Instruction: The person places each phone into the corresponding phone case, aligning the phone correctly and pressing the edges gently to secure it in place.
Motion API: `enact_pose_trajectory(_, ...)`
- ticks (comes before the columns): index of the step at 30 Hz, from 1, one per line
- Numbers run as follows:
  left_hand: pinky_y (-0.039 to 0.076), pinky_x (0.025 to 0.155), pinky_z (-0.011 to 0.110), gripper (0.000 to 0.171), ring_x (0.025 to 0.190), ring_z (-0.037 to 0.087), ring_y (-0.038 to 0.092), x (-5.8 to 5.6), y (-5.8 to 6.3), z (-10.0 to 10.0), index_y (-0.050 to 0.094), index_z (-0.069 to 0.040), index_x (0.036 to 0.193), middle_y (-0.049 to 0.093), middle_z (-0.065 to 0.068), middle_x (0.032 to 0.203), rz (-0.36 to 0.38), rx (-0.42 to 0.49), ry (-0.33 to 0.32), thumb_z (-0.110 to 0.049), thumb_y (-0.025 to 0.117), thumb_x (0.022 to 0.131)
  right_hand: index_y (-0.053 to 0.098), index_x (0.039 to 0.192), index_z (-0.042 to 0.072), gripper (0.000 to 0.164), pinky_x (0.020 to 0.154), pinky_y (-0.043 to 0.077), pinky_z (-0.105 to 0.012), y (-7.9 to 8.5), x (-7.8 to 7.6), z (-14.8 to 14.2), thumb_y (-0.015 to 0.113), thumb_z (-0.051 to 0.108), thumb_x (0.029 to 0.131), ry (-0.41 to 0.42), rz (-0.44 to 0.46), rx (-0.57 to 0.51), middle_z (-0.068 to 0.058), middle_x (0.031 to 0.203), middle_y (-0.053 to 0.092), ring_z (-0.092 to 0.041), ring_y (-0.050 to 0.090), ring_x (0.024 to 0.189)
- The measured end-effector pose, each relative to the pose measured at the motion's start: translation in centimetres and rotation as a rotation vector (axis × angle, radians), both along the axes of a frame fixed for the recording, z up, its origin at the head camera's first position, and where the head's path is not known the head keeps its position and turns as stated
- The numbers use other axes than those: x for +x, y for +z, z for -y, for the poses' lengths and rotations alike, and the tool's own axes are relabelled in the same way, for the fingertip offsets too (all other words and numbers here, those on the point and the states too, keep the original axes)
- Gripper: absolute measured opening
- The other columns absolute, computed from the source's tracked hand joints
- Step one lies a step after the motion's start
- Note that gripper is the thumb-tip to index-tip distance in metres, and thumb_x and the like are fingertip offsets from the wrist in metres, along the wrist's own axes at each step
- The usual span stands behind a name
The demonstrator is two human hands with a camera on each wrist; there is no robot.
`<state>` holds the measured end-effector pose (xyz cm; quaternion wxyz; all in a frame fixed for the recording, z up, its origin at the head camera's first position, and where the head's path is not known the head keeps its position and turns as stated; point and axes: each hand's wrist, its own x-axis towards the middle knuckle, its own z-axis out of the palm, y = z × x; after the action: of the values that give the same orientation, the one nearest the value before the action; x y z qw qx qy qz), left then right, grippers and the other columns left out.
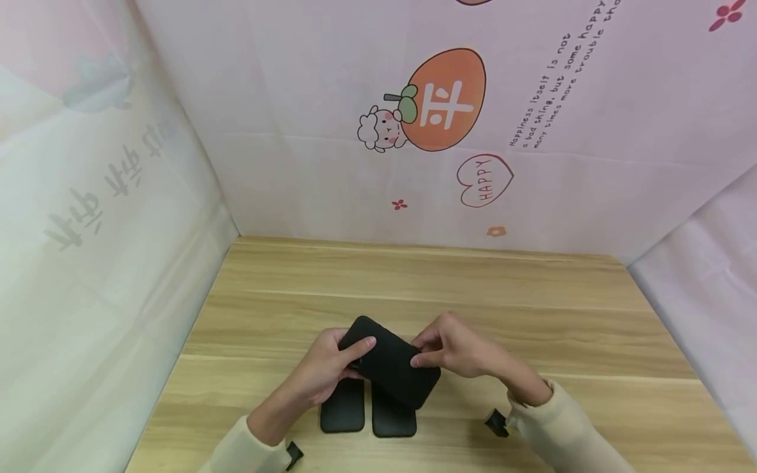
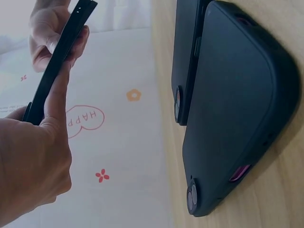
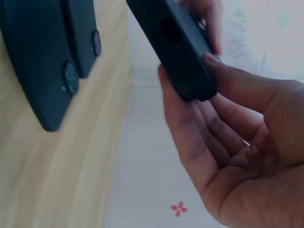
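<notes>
A black cased phone (image 1: 391, 364) is tilted above the table between both hands. My left hand (image 1: 328, 364) grips its left end, with the thumb on the upper face and fingers beneath. My right hand (image 1: 458, 345) pinches the opposite end between thumb and fingers, its thumb lying on the flat face. A dark port opening shows in that end in the right wrist view. Two more black cased phones lie beneath, a left one (image 1: 342, 406) and a right one (image 1: 394, 417), the right partly hidden by the held phone. Camera rings show on both in the wrist views.
The wooden table (image 1: 443, 276) meets a printed white cloth (image 1: 331, 190) at its back edge, and plain cloth hangs at both sides. Small black pieces (image 1: 497, 422) show by the cream sleeves (image 1: 558, 424).
</notes>
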<state>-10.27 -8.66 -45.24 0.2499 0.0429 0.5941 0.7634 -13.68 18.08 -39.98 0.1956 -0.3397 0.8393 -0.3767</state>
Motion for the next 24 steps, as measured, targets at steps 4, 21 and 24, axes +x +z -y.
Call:
enact_pose_trajectory(4,0.063,0.082,0.038,0.036,0.098,0.021,0.073,0.3,-0.1,-0.3,0.062,0.010,0.127,0.073,0.010,0.109,-0.012,-0.019,-0.021,-0.018,0.067,0.106,0.079,0.083,0.015,0.013,0.053,0.038,-0.017,1.0,-0.3,-0.1,0.080,0.008,0.094,0.060,-0.026,0.060,0.017,0.065,0.056,0.003,0.046,0.058)
enact_pose_trajectory(21,0.061,0.095,0.046,0.045,0.113,0.027,0.072,0.8,0.2,-1.0,0.049,0.013,0.140,0.064,0.023,0.132,0.015,0.133,0.325,-0.016,0.064,0.108,0.080,0.115,0.002,0.029,0.075,0.061,-0.025,-1.6,0.1,0.5,0.081,0.025,0.096,-0.508,0.182,-0.259,-0.008,0.102,0.081,-0.017,0.075,0.086)
enact_pose_trajectory(24,0.061,0.094,0.044,0.045,0.114,0.027,0.072,0.8,0.2,-1.0,0.048,0.013,0.140,0.063,0.023,0.132,0.017,0.154,0.336,-0.014,0.063,0.108,0.076,0.117,-0.005,0.033,0.079,0.062,-0.027,-2.2,0.1,0.7,0.080,0.020,0.096,-0.534,0.287,-0.368,-0.013,0.100,0.081,-0.021,0.078,0.087)
